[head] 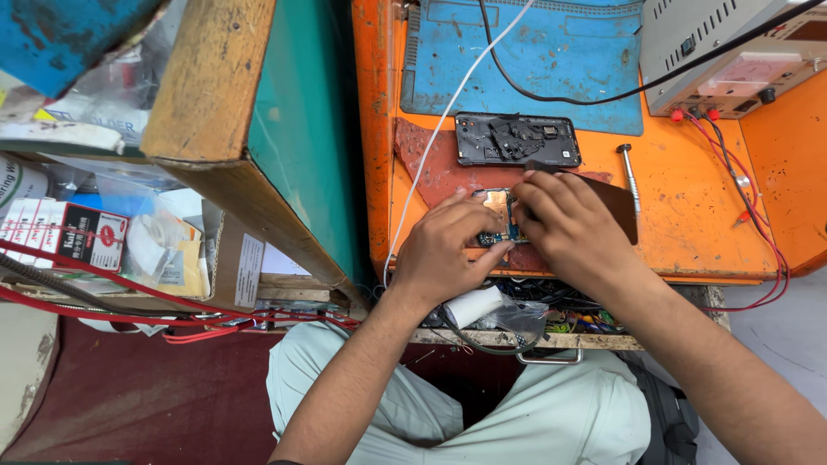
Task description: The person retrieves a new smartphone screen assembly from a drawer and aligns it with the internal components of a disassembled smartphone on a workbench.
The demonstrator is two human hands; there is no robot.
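Far left: stacked packages, a white carton with red-and-black label panels, clear plastic bags beside it, a tan cardboard box with a white label nearer the middle. Red cables run across below them. A green-sided wooden box stands between this clutter and the bench.

Centre, orange bench: left hand curled, fingers pinching the near-left edge of a small phone circuit board, which lies on a worn reddish pad at the bench's near edge. Right hand closed over the board's right side, fingertips pressing down; what it grips, if anything, cannot be told.

Judgement: hold the board by its edges, keep it flat on the pad, press lightly so small parts are not bent.

Just beyond: an opened black phone shell. Farther: blue mat. Right: screwdriver, grey power supply at far right.
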